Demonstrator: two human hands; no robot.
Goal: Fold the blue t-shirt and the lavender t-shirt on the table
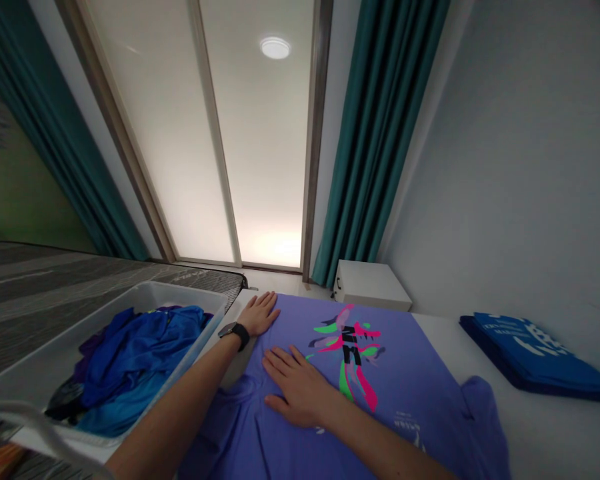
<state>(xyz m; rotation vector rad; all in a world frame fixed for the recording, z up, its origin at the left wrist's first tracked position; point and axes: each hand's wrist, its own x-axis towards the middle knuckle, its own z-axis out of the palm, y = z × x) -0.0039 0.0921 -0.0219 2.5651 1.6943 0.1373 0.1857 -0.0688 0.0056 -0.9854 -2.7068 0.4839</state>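
Note:
A purple T-shirt (395, 353) with a bright pink, green and black print lies spread over a white table (443, 337). My left hand (260, 315), with a dark watch on its wrist, rests flat at the shirt's far left edge, partly on the fabric. Flat on the shirt, left of the print, is my right hand (300, 390) with its fingers stretched out. The cloth near my left forearm is wrinkled, while the printed part looks smooth. One sleeve sticks out at the lower right.
Left of the table stands a white plastic bin (173, 288) holding crumpled blue and dark clothes (140, 360). Folded blue garments (535, 350) are stacked on the right. Beyond the table are a white cabinet (370, 283), teal curtains (380, 133) and frosted sliding doors (260, 153).

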